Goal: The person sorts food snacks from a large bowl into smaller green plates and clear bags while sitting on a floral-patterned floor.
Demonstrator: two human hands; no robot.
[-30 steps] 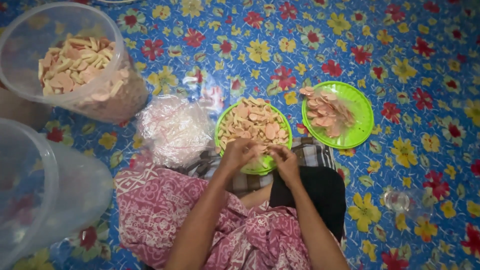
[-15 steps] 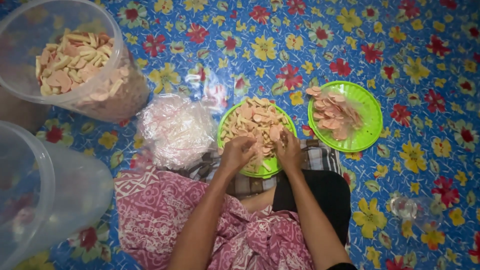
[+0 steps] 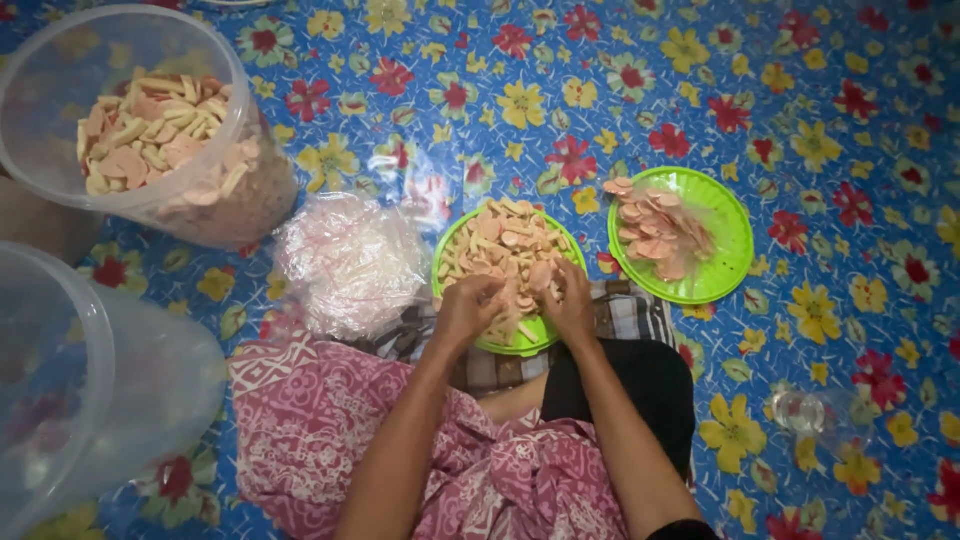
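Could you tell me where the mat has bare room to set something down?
The flowered mat is bare beyond both green plates and right of the farther one. It is crowded left: two clear tubs, a plastic bag, and both hands on the near plate.

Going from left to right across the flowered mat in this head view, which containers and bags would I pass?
Tub of crackers → clear plastic bag → green plate under the hands → second green plate → small clear cup.

Chip plate (image 3: 455,255) centre, second plate (image 3: 725,265) right, bag (image 3: 350,260) left, tub (image 3: 150,120) far left
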